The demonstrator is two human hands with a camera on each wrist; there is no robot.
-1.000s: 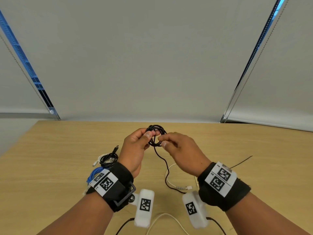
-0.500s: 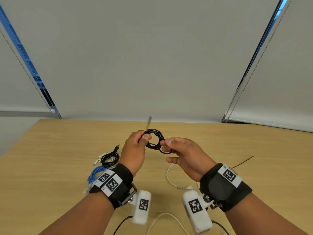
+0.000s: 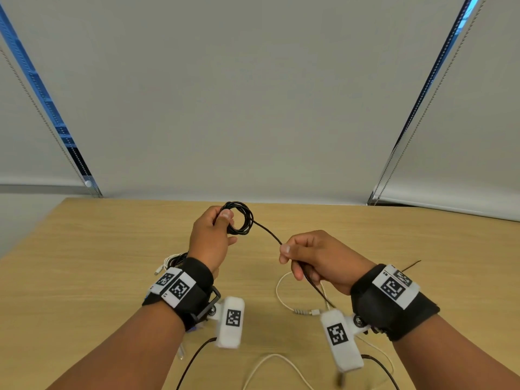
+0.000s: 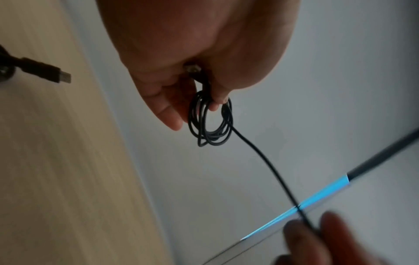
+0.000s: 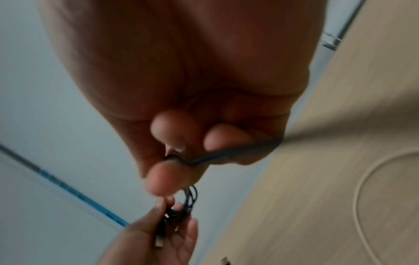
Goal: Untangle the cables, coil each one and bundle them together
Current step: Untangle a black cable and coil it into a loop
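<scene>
wooden table [image 3: 112,277], black cable [image 3: 239,218] (partly coiled)

Thin black cable [image 3: 239,218]: small coil held up, tail trailing right; white cable [image 3: 281,296] loose on table.

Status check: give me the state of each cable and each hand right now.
black cable: partly coiled, loose tail running to the right hand
left hand: pinching the coil
right hand: gripping the tail
white cable: loose on the table, uncoiled
coiled cables: lying behind left wrist
</scene>
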